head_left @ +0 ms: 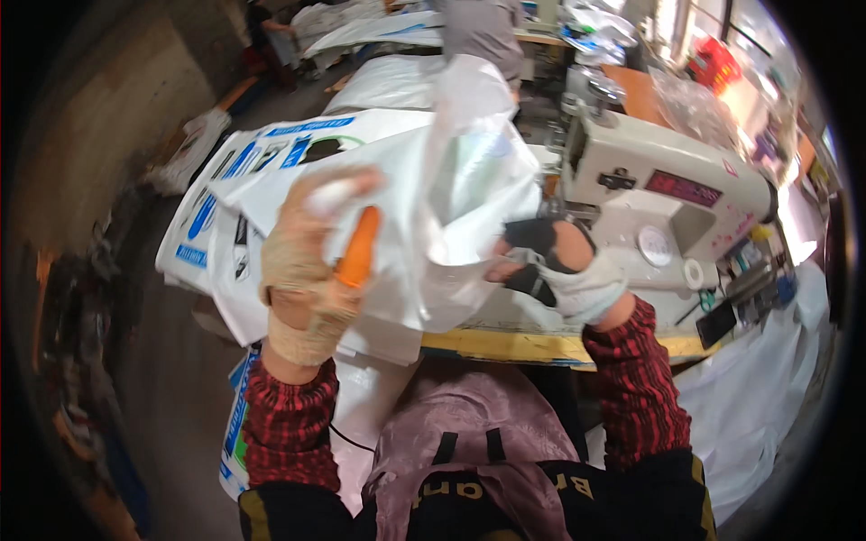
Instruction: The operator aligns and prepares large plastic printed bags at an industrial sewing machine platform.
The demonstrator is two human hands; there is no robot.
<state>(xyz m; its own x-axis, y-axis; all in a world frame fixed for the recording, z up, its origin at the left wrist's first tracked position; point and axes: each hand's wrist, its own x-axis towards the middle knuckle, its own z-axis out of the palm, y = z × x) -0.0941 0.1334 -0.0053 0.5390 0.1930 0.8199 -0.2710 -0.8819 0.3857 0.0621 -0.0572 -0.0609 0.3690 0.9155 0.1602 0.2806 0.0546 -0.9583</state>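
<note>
A large white woven plastic sack point(392, 207) is spread and bunched up in front of me, its upper edge standing in a fold. My right hand point(559, 266), in a white fingerless glove with black finger covers, pinches the sack's right edge beside the sewing machine point(667, 176). Over the sack's left part is my left hand point(316, 261), in a beige glove with an orange finger cover point(359, 245) and a white one. Its fingers are apart and slightly blurred by motion. Whether they touch the sack is hard to see.
Printed white sacks point(203, 212) lie stacked at the left. The table's yellow front edge point(505, 346) is close to me. A thread spool point(693, 273), scissors point(706, 298) and a black phone-like object point(717, 325) sit at the right. A person point(483, 36) is farther back.
</note>
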